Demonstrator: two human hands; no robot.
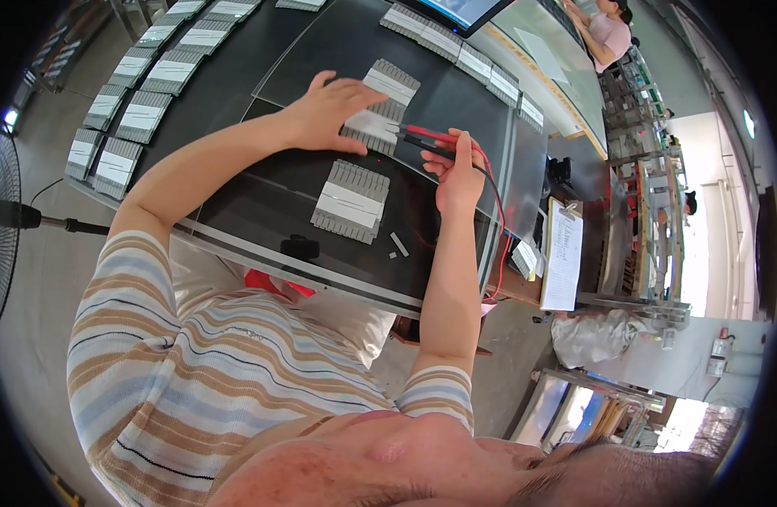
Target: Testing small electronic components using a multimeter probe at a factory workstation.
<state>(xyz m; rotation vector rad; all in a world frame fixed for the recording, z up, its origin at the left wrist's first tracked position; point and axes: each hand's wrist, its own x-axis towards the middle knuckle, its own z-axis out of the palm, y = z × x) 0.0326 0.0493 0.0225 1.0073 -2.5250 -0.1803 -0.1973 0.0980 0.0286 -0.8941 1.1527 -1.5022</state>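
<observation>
My right hand (458, 173) pinches a pair of test probes, one red (431, 133) and one black (425, 149). Their tips reach left to a grey-and-white bundle of flat strips (372, 133) on the dark table. Over that bundle's left side spreads my left hand (329, 114), thumb apart from the stretched fingers; the fingertips are somewhat blurred. Just beyond lies a similar bundle (393, 78), partly behind my left fingers. Nearer to me, another bundle (351, 203) rests by itself.
Rows of similar bundles (143, 114) line the table's left side, others (456, 51) its far edge below a monitor (460, 10). Small white pieces (399, 244) and a black object (300, 247) lie near the front. A clipboard (562, 258) is at right; a fan (2, 211) stands left.
</observation>
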